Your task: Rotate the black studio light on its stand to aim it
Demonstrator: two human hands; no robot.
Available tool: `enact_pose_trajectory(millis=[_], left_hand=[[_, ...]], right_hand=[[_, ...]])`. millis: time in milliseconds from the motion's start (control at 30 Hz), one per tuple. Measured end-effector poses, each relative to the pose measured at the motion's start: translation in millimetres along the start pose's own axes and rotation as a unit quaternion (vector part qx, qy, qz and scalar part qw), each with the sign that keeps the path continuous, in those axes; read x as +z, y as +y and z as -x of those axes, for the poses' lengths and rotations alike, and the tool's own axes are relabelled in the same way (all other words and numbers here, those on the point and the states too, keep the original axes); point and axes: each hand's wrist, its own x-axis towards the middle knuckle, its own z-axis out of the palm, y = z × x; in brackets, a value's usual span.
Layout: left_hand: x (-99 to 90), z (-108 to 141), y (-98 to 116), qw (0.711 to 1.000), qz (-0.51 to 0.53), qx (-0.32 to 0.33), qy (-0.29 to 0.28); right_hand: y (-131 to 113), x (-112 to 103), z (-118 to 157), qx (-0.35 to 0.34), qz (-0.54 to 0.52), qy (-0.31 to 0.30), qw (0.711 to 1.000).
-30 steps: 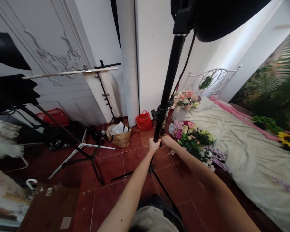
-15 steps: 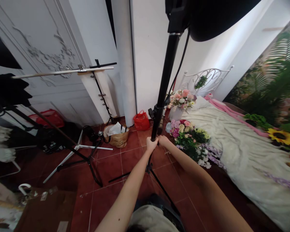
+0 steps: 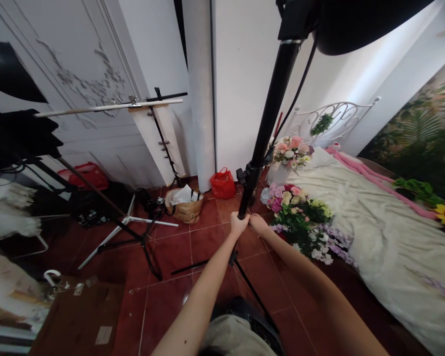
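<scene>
A black light stand (image 3: 269, 116) rises in front of me, leaning to the right in view, with a large black lamp head (image 3: 359, 22) at its top and a cable hanging beside the pole. My left hand (image 3: 239, 225) is wrapped round the pole below its collar and clamp knob (image 3: 241, 174). Close beside it, my right hand (image 3: 258, 225) is closed against the right side of the stand; the exact part under its fingers is hidden. The stand's legs (image 3: 254, 291) spread over the floor below my hands.
At right stand a bed (image 3: 378, 217) and artificial flowers (image 3: 300, 212). A red bag (image 3: 223, 184) and a woven basket (image 3: 185, 210) sit by the wall. Other stands (image 3: 143, 240) with spread legs are at left, and a cardboard box (image 3: 77, 316) lies at lower left.
The view has turned slightly left, so the room and the stand appear further right. Both hands keep their places on the stand.
</scene>
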Motion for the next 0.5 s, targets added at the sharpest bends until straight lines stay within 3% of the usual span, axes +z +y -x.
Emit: enact_pose_trajectory(millis=[133,200,400,500], left_hand=[[1.5,-1,-3,1.0,0.011,0.016,-0.004],[2.4,-2,-4,1.0,0.014,0.016,-0.005],[4.5,-2,-6,1.0,0.01,0.01,0.007],[4.1,-2,-5,1.0,0.007,0.004,0.008]], right_hand=[[-9,24,10,0.021,-0.018,0.202,0.979],[-13,30,13,0.04,-0.04,0.241,0.969],[2,14,4,0.076,-0.103,0.07,0.989],[14,2,-14,0.077,-0.111,0.054,0.989]])
